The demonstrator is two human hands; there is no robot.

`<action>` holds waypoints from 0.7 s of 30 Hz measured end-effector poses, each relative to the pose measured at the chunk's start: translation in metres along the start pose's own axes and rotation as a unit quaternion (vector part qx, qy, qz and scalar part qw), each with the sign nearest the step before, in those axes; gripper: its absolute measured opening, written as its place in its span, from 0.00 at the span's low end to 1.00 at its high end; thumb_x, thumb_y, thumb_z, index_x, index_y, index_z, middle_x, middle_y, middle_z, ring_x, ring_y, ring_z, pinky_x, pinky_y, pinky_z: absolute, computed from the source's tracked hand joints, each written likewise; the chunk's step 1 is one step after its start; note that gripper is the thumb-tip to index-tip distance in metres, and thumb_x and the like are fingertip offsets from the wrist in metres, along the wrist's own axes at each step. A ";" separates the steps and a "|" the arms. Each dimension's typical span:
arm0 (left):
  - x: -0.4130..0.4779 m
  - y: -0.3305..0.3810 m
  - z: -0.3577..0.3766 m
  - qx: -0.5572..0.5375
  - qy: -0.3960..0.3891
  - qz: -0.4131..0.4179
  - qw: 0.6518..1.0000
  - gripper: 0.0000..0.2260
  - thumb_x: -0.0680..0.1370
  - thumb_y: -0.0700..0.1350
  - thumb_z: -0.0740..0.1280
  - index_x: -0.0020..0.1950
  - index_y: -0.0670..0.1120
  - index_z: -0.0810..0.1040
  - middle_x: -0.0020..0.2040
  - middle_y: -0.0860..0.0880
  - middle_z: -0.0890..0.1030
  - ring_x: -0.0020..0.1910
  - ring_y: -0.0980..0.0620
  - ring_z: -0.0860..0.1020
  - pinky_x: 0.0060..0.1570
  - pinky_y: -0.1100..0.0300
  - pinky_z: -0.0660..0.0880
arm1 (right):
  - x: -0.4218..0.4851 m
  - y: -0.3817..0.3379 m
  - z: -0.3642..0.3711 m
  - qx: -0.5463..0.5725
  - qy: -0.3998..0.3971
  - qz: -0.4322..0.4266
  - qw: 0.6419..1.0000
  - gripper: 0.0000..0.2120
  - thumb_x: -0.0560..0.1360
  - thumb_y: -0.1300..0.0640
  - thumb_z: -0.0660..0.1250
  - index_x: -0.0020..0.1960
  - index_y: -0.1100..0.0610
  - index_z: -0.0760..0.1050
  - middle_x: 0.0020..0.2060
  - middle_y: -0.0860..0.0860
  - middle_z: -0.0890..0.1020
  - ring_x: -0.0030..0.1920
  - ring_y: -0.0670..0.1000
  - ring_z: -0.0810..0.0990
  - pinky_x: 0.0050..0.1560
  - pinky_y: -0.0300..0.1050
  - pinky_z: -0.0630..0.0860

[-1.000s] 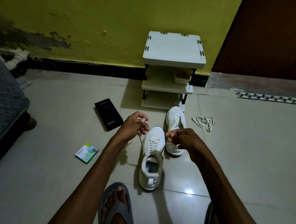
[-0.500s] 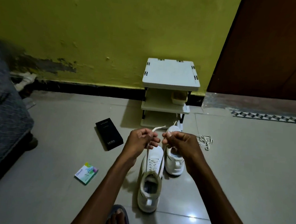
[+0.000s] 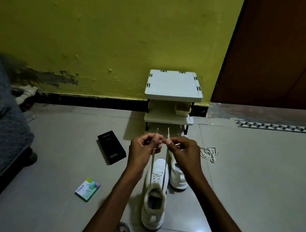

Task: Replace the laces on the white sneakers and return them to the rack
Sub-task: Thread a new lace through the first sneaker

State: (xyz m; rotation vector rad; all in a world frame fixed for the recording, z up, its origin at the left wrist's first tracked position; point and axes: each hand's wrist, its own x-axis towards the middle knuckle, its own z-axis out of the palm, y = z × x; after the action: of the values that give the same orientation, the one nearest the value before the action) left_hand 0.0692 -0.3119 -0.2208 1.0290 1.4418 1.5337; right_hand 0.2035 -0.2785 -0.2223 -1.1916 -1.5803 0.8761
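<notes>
The tiled floor [image 3: 253, 177] carries everything here. The small white rack [image 3: 174, 84] stands against the yellow wall, well beyond the work. The nearer sneaker [image 3: 152, 215] sits on the floor between the forearms, heel toward the person. The second sneaker [image 3: 178, 179] is just beside it on the right, partly hidden by the wrist. Both hands are raised above the nearer shoe and close together without touching. The left hand [image 3: 140, 151] has its fingers curled and pinches one end of the new lace [image 3: 152, 161]. The right hand [image 3: 186, 152] pinches the other end in the same way. The two strands run taut and nearly parallel down to the shoe's top eyelets, and a short tip stands up from each pinch. This looks like the evening-up pull before tying. It goes best if both ends are drawn with equal, gentle tension and the tips compared side by side. If one stands higher, slack should be fed back through the crossings. Too hard a pull could lift or tip the unweighted shoe. The wrists are bent slightly inward and the knuckles face up. A loose heap of laces [image 3: 209, 152] lies apart on the floor to the right.
</notes>
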 end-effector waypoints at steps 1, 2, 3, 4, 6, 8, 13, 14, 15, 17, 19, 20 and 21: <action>0.000 -0.001 0.000 0.006 0.006 0.006 1.000 0.06 0.79 0.45 0.68 0.48 0.47 0.84 0.43 0.50 0.85 0.45 0.53 0.83 0.48 0.58 0.81 | 0.001 0.002 0.000 -0.008 0.003 -0.008 1.000 0.05 0.74 0.51 0.73 0.45 0.51 0.86 0.38 0.44 0.84 0.39 0.42 0.81 0.40 0.40 0.77; 0.001 -0.002 0.000 0.014 0.011 0.011 1.000 0.06 0.79 0.46 0.68 0.48 0.48 0.85 0.44 0.51 0.85 0.47 0.53 0.83 0.49 0.59 0.80 | 0.002 0.004 0.001 -0.015 0.006 -0.017 1.000 0.06 0.73 0.50 0.74 0.45 0.52 0.86 0.38 0.45 0.84 0.40 0.43 0.81 0.41 0.40 0.77; 0.003 -0.004 -0.002 0.028 0.017 0.015 0.999 0.05 0.78 0.47 0.69 0.48 0.49 0.85 0.45 0.52 0.85 0.49 0.54 0.82 0.50 0.60 0.80 | 0.002 0.006 0.001 -0.020 0.007 -0.023 1.000 0.06 0.73 0.50 0.74 0.45 0.52 0.86 0.39 0.46 0.84 0.40 0.43 0.81 0.41 0.39 0.77; 0.006 -0.007 -0.003 0.041 0.021 0.020 0.999 0.05 0.78 0.48 0.69 0.49 0.50 0.85 0.47 0.53 0.85 0.50 0.54 0.82 0.51 0.60 0.79 | 0.002 0.007 0.001 -0.025 0.006 -0.026 0.999 0.07 0.73 0.50 0.74 0.46 0.53 0.86 0.39 0.46 0.84 0.39 0.43 0.80 0.40 0.38 0.76; 0.010 -0.014 -0.007 0.073 0.018 0.016 0.997 0.05 0.77 0.50 0.70 0.49 0.52 0.85 0.49 0.53 0.84 0.50 0.57 0.81 0.50 0.61 0.78 | 0.003 0.010 0.003 -0.045 -0.010 -0.020 0.999 0.07 0.74 0.49 0.73 0.45 0.52 0.86 0.37 0.45 0.84 0.37 0.42 0.80 0.39 0.35 0.74; 0.011 -0.021 -0.012 0.094 0.000 -0.001 0.996 0.06 0.77 0.49 0.70 0.50 0.51 0.86 0.45 0.54 0.85 0.41 0.63 0.79 0.41 0.68 0.76 | 0.002 0.019 0.004 -0.080 -0.039 0.001 0.996 0.08 0.75 0.49 0.71 0.40 0.51 0.84 0.32 0.44 0.83 0.34 0.41 0.80 0.38 0.36 0.74; 0.014 -0.062 -0.024 0.126 -0.023 -0.069 0.989 0.07 0.79 0.40 0.66 0.53 0.46 0.83 0.41 0.44 0.83 0.37 0.54 0.81 0.42 0.62 0.79 | -0.011 0.060 0.014 -0.124 -0.102 0.073 0.984 0.08 0.76 0.58 0.69 0.38 0.54 0.82 0.33 0.44 0.84 0.33 0.36 0.80 0.36 0.25 0.68; 0.015 -0.076 -0.026 0.138 -0.036 -0.087 0.986 0.10 0.78 0.38 0.65 0.57 0.45 0.81 0.43 0.43 0.83 0.40 0.52 0.82 0.46 0.58 0.80 | -0.014 0.069 0.016 -0.122 -0.115 0.092 0.982 0.05 0.75 0.61 0.69 0.42 0.57 0.83 0.39 0.46 0.86 0.36 0.38 0.81 0.36 0.24 0.69; 0.015 -0.087 -0.028 0.159 -0.047 -0.111 0.980 0.14 0.78 0.37 0.65 0.63 0.44 0.78 0.45 0.45 0.83 0.42 0.50 0.83 0.51 0.54 0.81 | -0.016 0.077 0.019 -0.120 -0.135 0.114 0.977 0.05 0.75 0.64 0.68 0.48 0.59 0.83 0.46 0.50 0.86 0.40 0.41 0.82 0.38 0.24 0.69; 0.014 -0.113 -0.035 0.216 -0.053 -0.160 0.962 0.22 0.78 0.40 0.66 0.72 0.44 0.69 0.48 0.47 0.83 0.47 0.46 0.84 0.56 0.48 0.79 | -0.021 0.092 0.022 -0.131 -0.184 0.168 0.959 0.14 0.76 0.67 0.65 0.60 0.61 0.78 0.55 0.55 0.83 0.47 0.49 0.82 0.41 0.29 0.71; 0.009 -0.129 -0.043 0.325 -0.061 -0.201 0.922 0.23 0.78 0.49 0.67 0.71 0.44 0.69 0.51 0.45 0.82 0.49 0.44 0.83 0.55 0.51 0.79 | -0.028 0.105 0.024 -0.182 -0.192 0.194 0.945 0.16 0.75 0.65 0.65 0.62 0.61 0.75 0.54 0.57 0.82 0.50 0.55 0.81 0.45 0.39 0.74; 0.006 -0.133 -0.047 0.386 -0.087 -0.216 0.893 0.19 0.78 0.53 0.67 0.64 0.43 0.73 0.49 0.44 0.83 0.48 0.44 0.83 0.51 0.54 0.79 | -0.032 0.109 0.023 -0.233 -0.178 0.200 0.935 0.13 0.74 0.63 0.65 0.58 0.61 0.77 0.51 0.57 0.83 0.50 0.57 0.81 0.46 0.42 0.75; 0.001 -0.133 -0.048 0.425 -0.124 -0.235 0.865 0.18 0.77 0.57 0.66 0.55 0.43 0.77 0.44 0.44 0.83 0.45 0.44 0.83 0.47 0.56 0.78 | -0.037 0.112 0.020 -0.285 -0.164 0.211 0.921 0.09 0.73 0.60 0.65 0.52 0.61 0.79 0.46 0.57 0.83 0.49 0.58 0.82 0.45 0.42 0.75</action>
State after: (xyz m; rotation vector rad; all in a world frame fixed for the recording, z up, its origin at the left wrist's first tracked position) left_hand 0.0256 -0.3210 -0.3553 1.1683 2.0303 0.3546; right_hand 0.2203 -0.2836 -0.3410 -1.9338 -1.9647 0.9503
